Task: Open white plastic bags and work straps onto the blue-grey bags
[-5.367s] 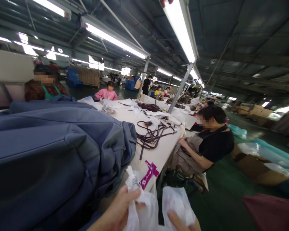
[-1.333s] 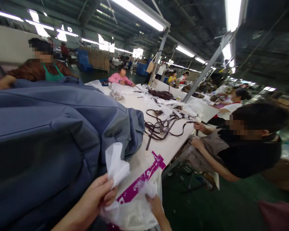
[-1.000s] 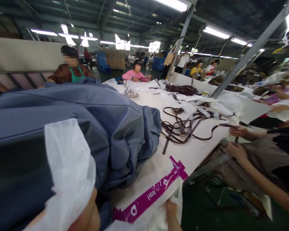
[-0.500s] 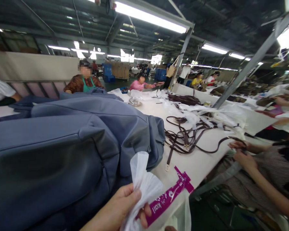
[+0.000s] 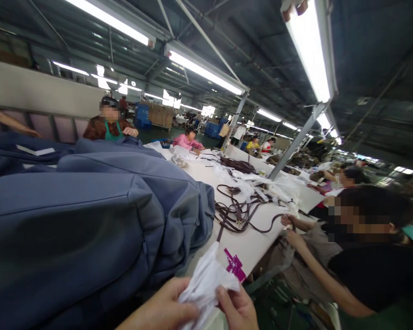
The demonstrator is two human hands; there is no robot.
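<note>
Factory hall: long fluorescent tube lights (image 5: 309, 50) under a dark metal roof (image 5: 371, 55); long white tabletop (image 5: 254, 240); dark green floor (image 5: 151, 136).

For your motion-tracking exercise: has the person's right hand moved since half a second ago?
Yes. The right hand has come up beside the left hand onto the white plastic bag, near the blue bags.

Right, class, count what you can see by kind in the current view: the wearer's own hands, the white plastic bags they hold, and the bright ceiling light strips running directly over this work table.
Wearer's hands: 2 (left hand, right hand)
White plastic bag held in both hands: 1
Bright light strips over the table: 3 ()
Total: 6
</note>
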